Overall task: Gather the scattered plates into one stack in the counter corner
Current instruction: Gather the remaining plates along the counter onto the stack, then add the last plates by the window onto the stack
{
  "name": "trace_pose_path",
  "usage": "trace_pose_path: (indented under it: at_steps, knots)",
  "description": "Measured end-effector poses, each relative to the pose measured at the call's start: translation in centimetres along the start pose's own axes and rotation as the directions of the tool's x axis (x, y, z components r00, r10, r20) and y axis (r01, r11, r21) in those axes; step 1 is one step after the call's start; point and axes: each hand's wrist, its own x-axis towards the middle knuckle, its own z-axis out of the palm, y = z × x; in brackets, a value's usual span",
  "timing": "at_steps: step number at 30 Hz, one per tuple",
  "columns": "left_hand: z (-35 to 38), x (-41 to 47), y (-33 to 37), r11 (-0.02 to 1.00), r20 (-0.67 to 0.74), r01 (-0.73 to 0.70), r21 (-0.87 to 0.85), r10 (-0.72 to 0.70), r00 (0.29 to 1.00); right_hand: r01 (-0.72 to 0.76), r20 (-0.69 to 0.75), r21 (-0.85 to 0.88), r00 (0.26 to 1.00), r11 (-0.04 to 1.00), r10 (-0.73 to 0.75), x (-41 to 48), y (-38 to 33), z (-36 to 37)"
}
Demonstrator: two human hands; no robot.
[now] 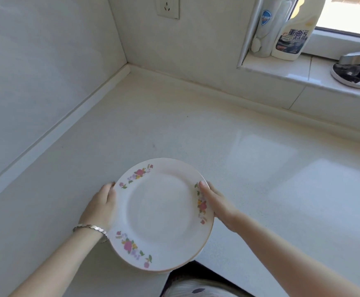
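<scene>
Head view – the stack (159,213) of plates sits between both hands at the near edge of the counter (174,129), its near rim overhanging that edge. The left hand (100,207) clasps the left rim with fingers laid forward along it. The right hand (217,205) holds the opposite rim, thumb flat on top of the floral border. The hands are thus apart, one on each side, both clamped on the stack.

Governing relation: the corner (132,70), where the two walls meet the counter, lies well ahead of the stack and slightly to the left. The path between is open counter surface. The plates are round and face up, so no long axis needs aligning; only the forward-left direction counts. The left hand is on the side nearer the side wall and will likely reach it first, so clearance for its fingers is the probable constraint.

Hard to make out:
- Further rims show under the top plate at lower right, but the plate count cannot be read.
- Whether the stack rests on the counter or is lifted clear cannot be told.
- The left thumb and the right fingers are hidden by the plates.
- No other loose plates are in view, though the counter is cut off at right.

Bottles (290,33) stand on the sill (282,69) at far right – well apart from the corner.
</scene>
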Motion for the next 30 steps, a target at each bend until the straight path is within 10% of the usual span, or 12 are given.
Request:
trace_pose_path:
  at_steps: [3, 6, 12, 17, 26, 30]
  knots:
    - [0.2, 0.0, 3.4, 0.942, -0.133, -0.283, 0.178, 0.308, 0.942, -0.004, -0.069, -0.080, 0.998, 0.997, -0.001, -0.3, -0.4, -1.5]
    - [2.5, -1.2, 9.3, 0.867, -0.046, -0.496, -0.050, 0.494, 0.868, -0.064, -0.132, -0.113, 0.990, 0.991, 0.049, -1.1, 0.0, -4.0]
    - [12.7, -4.7, 20.5, 0.889, 0.681, -0.438, -0.135, 0.404, 0.611, -0.163, -0.359, -0.041, 0.923, 0.986, 0.137, -7.1, 3.6, -12.0]
    - [21.1, -9.7, 26.2, 0.889, 0.855, -0.453, -0.066, 0.284, 0.434, -0.196, -0.502, 0.135, 0.831, 0.971, 0.238, -15.5, 8.7, -20.7]
    - [38.1, -23.0, 33.3, 0.813, 0.940, -0.582, 0.038, 0.168, 0.296, -0.193, -0.715, 0.409, 0.540, 0.892, 0.445, -29.8, 20.6, -36.8]
    - [43.5, -27.5, 35.0, 0.856, 0.950, -0.510, 0.090, 0.081, 0.303, -0.304, -0.837, 0.413, 0.245, 0.858, 0.490, -33.2, 26.7, -43.1]
